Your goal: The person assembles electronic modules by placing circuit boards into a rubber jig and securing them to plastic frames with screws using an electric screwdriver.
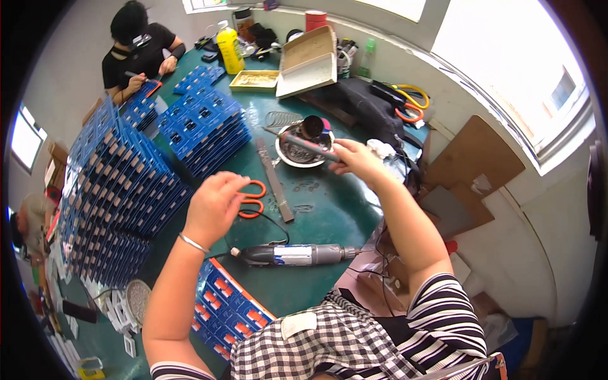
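Observation:
My right hand [358, 159] is closed around the grey handle of a soldering iron [307, 145], held across a white bowl [278, 156] with dark scraps in it. The iron's thin metal tip points left, close to a wire coil [283, 118]. My left hand [214, 206] hovers with fingers bent and fingertips together, beside orange-handled scissors [260, 202]; whatever is between the fingertips is too small to make out. Below it lies a blue circuit board panel [244, 304] with orange parts, partly hidden by my left forearm. An electric screwdriver [294, 254] rests near the front edge.
Tall stacks of blue circuit boards [114, 196] [202, 123] fill the left. A flat metal bar [274, 180] lies mid-table. Behind are a yellow bottle [230, 47], an open carton [308, 63] and a black bag [361, 107]. Across the table a co-worker [140, 50] handles a board.

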A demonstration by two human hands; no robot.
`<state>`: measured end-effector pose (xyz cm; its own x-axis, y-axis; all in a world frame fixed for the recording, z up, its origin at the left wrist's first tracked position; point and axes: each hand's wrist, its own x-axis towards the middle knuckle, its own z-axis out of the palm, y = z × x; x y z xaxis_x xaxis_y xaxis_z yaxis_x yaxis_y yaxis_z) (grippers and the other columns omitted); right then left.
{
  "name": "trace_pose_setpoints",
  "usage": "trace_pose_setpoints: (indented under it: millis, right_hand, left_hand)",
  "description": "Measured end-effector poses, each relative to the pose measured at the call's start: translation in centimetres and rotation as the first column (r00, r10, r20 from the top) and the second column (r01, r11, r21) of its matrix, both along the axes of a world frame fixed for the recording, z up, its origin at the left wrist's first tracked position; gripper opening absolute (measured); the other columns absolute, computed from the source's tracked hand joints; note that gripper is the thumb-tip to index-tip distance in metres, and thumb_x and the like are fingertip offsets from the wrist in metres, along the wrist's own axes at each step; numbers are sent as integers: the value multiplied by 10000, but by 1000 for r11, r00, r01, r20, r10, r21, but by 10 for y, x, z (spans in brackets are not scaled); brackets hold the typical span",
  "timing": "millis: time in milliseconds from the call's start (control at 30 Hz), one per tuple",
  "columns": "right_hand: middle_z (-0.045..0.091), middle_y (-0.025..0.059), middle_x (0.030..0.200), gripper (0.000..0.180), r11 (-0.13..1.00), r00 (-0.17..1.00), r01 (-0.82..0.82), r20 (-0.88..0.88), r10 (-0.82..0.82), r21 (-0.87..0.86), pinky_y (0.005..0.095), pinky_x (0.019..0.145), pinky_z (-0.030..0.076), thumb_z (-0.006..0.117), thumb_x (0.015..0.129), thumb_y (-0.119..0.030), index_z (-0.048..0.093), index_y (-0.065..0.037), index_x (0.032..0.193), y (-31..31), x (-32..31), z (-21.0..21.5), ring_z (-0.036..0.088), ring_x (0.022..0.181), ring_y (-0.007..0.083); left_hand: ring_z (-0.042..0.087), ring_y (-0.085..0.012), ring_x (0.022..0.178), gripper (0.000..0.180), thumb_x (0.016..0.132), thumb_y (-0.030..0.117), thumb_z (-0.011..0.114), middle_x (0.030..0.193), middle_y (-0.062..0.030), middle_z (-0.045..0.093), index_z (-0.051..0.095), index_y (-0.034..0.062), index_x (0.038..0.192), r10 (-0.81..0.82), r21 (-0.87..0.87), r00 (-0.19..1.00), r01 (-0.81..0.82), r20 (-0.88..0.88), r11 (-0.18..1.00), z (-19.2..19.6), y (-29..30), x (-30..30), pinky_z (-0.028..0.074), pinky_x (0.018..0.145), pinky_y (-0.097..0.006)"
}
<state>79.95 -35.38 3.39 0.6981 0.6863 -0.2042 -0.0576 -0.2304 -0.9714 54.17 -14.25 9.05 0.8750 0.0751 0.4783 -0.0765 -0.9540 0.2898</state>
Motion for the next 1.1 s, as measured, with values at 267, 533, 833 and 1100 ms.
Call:
trace_pose_setpoints:
  millis: [267, 533, 833, 1100]
  right_hand:
    - [651, 118, 1009, 472, 997, 991, -30, 125, 37, -64, 297, 669, 536, 547, 951, -303, 490, -24, 1327, 18, -19, 15, 645, 794, 159]
    - [649, 89, 1092, 461, 815, 325, 579, 923, -205, -23, 413, 832, 476, 685, 780, -505, 664, -133, 1053, -7, 73, 31, 604, 1031, 291]
    - [577, 58, 1280, 596, 687, 317, 621, 923, 219, -377, 450, 950, 442, 710, 768, -463, 561, -168, 1265, 0, 113, 15, 515, 1205, 262]
    - [648, 108, 1104, 496, 765, 323, 582, 942, 92, -275, 422, 892, 489, 698, 770, -364, 585, -86, 1166, -9, 79, 28, 584, 1087, 292]
  left_hand:
    - [614, -283, 933, 297, 740, 12, 698, 1021, -87, 640, 657, 71, 1029, -129, 6, 988, 130, -85, 991, -8, -29, 11, 518, 790, -366]
    - [634, -252, 894, 258, 798, 45, 675, 1005, -95, 627, 651, 71, 1054, -146, 5, 973, 150, -178, 989, -10, -37, 13, 530, 766, -346]
    - [610, -257, 1061, 637, 934, 144, 571, 1348, -241, 426, 224, -7, 1446, -254, -929, 903, -368, -346, -41, -21, -98, 76, 517, 870, -312]
    - [589, -337, 1085, 461, 909, 103, 562, 1289, -205, 428, 314, -27, 1275, -112, -905, 968, -250, -225, -345, -51, -99, 116, 533, 863, -367]
